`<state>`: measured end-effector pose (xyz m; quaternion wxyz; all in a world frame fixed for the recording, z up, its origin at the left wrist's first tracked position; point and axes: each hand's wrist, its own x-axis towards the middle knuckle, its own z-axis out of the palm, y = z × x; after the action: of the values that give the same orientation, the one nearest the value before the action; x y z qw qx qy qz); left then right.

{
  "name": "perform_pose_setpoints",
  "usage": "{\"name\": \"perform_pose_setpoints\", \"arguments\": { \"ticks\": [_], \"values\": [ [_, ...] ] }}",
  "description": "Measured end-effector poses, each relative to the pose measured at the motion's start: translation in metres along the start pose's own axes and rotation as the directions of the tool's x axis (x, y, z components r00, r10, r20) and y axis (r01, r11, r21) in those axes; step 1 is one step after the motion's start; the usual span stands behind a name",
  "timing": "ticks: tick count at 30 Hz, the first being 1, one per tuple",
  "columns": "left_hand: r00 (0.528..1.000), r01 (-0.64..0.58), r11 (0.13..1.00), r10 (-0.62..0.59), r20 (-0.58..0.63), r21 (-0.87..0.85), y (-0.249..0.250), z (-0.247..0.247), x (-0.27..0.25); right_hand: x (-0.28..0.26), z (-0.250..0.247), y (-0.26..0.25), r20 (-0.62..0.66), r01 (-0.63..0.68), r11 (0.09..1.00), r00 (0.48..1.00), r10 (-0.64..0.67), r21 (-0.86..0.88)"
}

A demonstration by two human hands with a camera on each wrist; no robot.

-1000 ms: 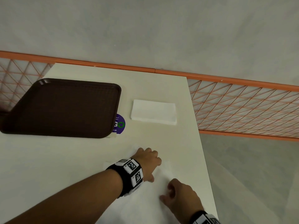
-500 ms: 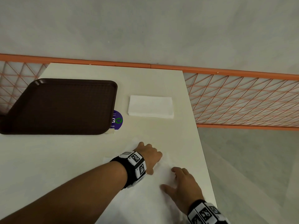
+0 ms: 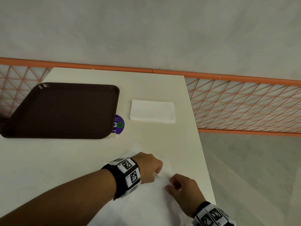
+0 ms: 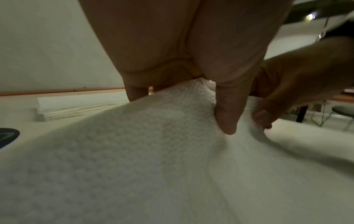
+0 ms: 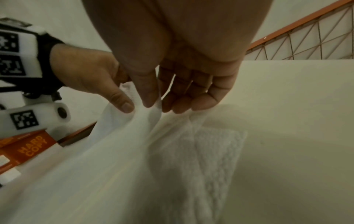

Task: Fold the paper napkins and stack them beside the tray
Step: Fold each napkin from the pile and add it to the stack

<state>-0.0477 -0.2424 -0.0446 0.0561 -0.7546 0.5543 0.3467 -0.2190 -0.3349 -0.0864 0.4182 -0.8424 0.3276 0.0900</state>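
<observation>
Far to the left of the fingers lies the dark brown tray [image 3: 63,110], a rounded rectangle with a raised rim and a fine grid texture on its bed; a round purple sticker [image 3: 119,124] on the cream table [image 3: 159,85] peeks from under its near right corner. Beyond the fingers, just beside the tray's right edge, sits the stack of folded napkins [image 3: 152,113], a neat white rectangle whose layered edges show in the left wrist view, and that is probably where the next one should go. Nearer, the left hand [image 3: 149,167] has its fingers curled down, the thumb [image 4: 228,112] pressing a raised ridge of the unfolded napkin [image 3: 146,203] against the fingers behind it, a pinch that lifts the sheet off the table. Just right of it, almost touching, the right hand [image 3: 182,188] pinches the same lifted edge between thumb [image 5: 147,92] and forefinger, the other fingers loosely bent beside. Holding the edge at two close points likely serves to carry it over for a fold. The napkin is thin, soft, dimpled paper, translucent where it hangs single and draping in loose creases under the fingertips.
</observation>
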Motion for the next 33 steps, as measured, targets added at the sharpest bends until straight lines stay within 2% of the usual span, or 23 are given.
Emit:
{"name": "perform_pose_setpoints", "arguments": {
  "ticks": [2, 4, 7, 9, 12, 16, 19, 21, 24, 26, 28, 30, 33],
  "values": [
    [1.000, -0.005, 0.992, 0.003, -0.016, -0.124, -0.003, -0.006, -0.011, 0.000, -0.004, -0.002, 0.003, 0.011, 0.991, 1.000, -0.011, 0.130],
    [0.996, -0.023, 0.959, -0.002, -0.086, -0.282, -0.009, -0.011, -0.021, 0.000, -0.009, -0.006, 0.064, -0.040, 0.946, 0.998, 0.020, 0.320],
    [0.973, -0.066, 0.861, -0.056, -0.223, -0.505, -0.023, -0.019, -0.034, 0.000, -0.012, -0.010, 0.215, -0.143, 0.812, 0.976, 0.022, 0.566],
    [0.944, -0.107, 0.769, -0.120, -0.306, -0.631, -0.034, -0.023, -0.040, -0.001, -0.014, -0.015, 0.276, -0.196, 0.731, 0.961, 0.011, 0.654],
    [0.873, -0.122, 0.601, -0.314, -0.374, -0.790, -0.052, -0.020, -0.047, 0.001, -0.015, -0.021, 0.317, -0.260, 0.631, 0.948, 0.024, 0.731],
    [0.730, -0.126, 0.371, -0.593, -0.339, -0.920, -0.066, -0.004, -0.048, 0.009, -0.012, -0.031, 0.296, -0.297, 0.463, 0.952, 0.077, 0.835],
    [0.642, -0.105, 0.312, -0.704, -0.304, -0.944, -0.067, 0.004, -0.054, 0.016, -0.010, -0.041, 0.245, -0.289, 0.345, 0.955, 0.167, 0.893],
    [0.598, -0.061, 0.325, -0.745, -0.296, -0.944, -0.067, 0.010, -0.058, 0.021, -0.006, -0.046, 0.250, -0.315, 0.344, 0.943, 0.221, 0.885],
    [0.515, -0.023, 0.303, -0.813, -0.271, -0.953, -0.070, 0.018, -0.060, 0.020, 0.001, -0.054, 0.307, -0.368, 0.410, 0.929, 0.208, 0.834],
    [0.460, -0.025, 0.242, -0.859, -0.226, -0.970, -0.073, 0.021, -0.060, 0.019, 0.003, -0.059, 0.311, -0.352, 0.466, 0.936, 0.165, 0.812],
    [0.434, -0.027, 0.219, -0.876, -0.209, -0.975, -0.075, 0.023, -0.062, 0.021, 0.004, -0.062, 0.237, -0.286, 0.510, 0.958, 0.159, 0.812],
    [0.459, -0.026, 0.256, -0.855, -0.239, -0.966, -0.076, 0.025, -0.065, 0.025, 0.003, -0.063, 0.094, -0.183, 0.572, 0.979, 0.182, 0.800],
    [0.589, -0.090, 0.328, -0.744, -0.316, -0.940, -0.079, 0.027, -0.073, 0.031, -0.002, -0.066, -0.039, -0.054, 0.665, 0.992, 0.124, 0.745]
  ]
}}
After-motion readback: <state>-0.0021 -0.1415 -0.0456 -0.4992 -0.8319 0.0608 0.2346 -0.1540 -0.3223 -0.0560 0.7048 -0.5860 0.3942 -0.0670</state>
